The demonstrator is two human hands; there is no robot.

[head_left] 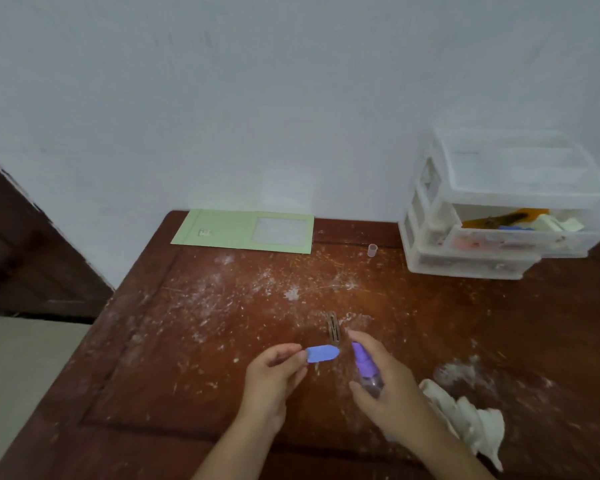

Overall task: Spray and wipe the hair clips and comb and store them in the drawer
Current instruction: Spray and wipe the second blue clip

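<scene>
Holding Clip and Sprayer Above the Near Table Edge

We note the left hand (274, 379) pinching a blue plastic hair clip (322, 353) by one end, above the scuffed brown wooden table (187, 341) near its front edge. The right hand (383, 382) grasps a small clear spray bottle with a purple nozzle (365, 367), nozzle just beside the clip. A brown metal hair clip (333, 328) lies flat just behind them. A crumpled white cloth (465, 417) rests at the near right. At the back right corner stands a white plastic drawer unit (499, 202), its middle drawer pulled out.
</scene>
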